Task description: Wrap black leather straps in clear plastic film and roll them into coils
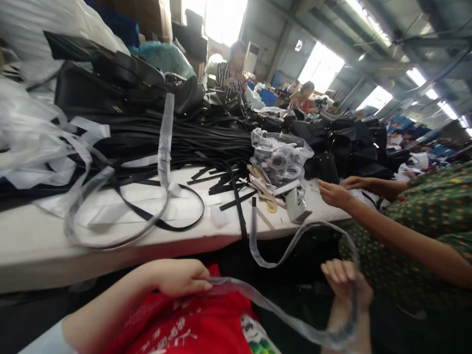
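Head view shows one long, curling grey strip in wrinkled translucent plastic [273, 309], dark-tipped; left hand [183, 279] pinches it, while how right hand [344, 281] grips, I cannot tell.

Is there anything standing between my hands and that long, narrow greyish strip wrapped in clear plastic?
Nothing visible is. The left hand already pinches the long, narrow greyish strip wrapped in clear plastic, which also runs across the right hand; blur hides how firmly that one holds it.

Bright windows [321, 68], grey wall [263, 29], ceiling lights [370, 20].
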Motion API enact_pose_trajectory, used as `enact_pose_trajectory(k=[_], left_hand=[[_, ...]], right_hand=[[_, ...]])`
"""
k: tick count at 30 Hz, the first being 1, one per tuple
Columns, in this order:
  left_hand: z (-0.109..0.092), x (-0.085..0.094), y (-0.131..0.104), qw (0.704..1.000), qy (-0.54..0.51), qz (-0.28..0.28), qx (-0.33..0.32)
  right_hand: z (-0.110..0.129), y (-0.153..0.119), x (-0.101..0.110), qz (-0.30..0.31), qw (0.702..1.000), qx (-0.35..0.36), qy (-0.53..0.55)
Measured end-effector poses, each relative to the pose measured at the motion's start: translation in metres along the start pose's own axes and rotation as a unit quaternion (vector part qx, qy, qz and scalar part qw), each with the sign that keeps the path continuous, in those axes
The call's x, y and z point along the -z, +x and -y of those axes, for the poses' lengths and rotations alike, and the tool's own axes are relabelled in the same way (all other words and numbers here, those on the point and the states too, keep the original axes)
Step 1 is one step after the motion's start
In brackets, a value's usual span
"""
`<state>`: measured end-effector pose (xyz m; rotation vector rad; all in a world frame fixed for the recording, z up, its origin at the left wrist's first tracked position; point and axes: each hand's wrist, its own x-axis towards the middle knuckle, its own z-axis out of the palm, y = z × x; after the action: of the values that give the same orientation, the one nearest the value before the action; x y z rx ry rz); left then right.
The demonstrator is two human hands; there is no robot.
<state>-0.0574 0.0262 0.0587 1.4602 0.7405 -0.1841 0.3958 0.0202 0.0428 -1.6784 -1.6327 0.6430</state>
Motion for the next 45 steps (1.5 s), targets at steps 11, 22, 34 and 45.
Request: enact_pose_trajectory(k=[11,22,34,45], left_hand=[[-0.005,-0.019,0.05,0.99,-0.117,0.076,-0.023],[0.036,0.018,0.0,0.979,-0.169,0.111,-0.02],[0.04,0.015,0.012,0.953,-0.292,0.047,-0.058],[-0.008,0.004,0.056,0.728,-0.572,-0.284,-0.25]], right_hand=[[0.055,-0.016,-0.133,0.277,0.955,0.034,0.101],[0.063,0.0,-0.132,0.43,0.896,-0.012,0.108],[0.061,0.0,-0.147,0.399,0.911,-0.021,0.102],[0.121,-0.034,-0.186,0.568,0.803,0.065,0.17]])
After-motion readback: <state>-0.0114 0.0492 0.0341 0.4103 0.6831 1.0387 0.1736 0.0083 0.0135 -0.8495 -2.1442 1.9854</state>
